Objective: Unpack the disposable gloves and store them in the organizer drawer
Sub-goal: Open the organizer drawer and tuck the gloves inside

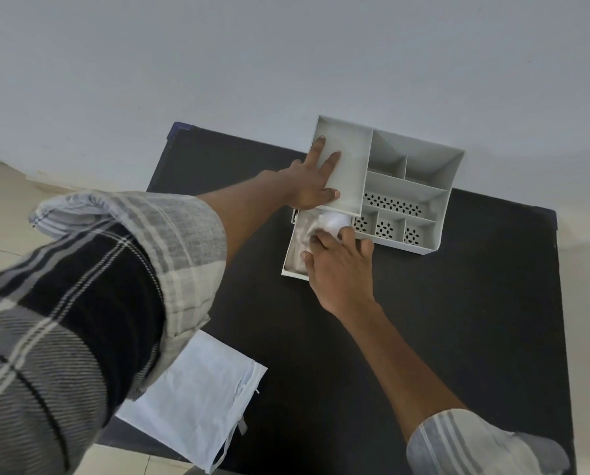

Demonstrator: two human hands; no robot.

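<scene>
The left hand [309,181] is lying flat, fingers spread, against the grey plastic organizer [403,186]. The right hand [338,260] is pressing crinkly translucent gloves [303,234] into the pulled-out drawer [295,272], fingers curled on them. A flat white pouch [197,399] is lying on the matte black table [458,320].

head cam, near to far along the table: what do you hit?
White bag → right hand → open drawer holding the gloves → left hand → organizer → wall.
</scene>
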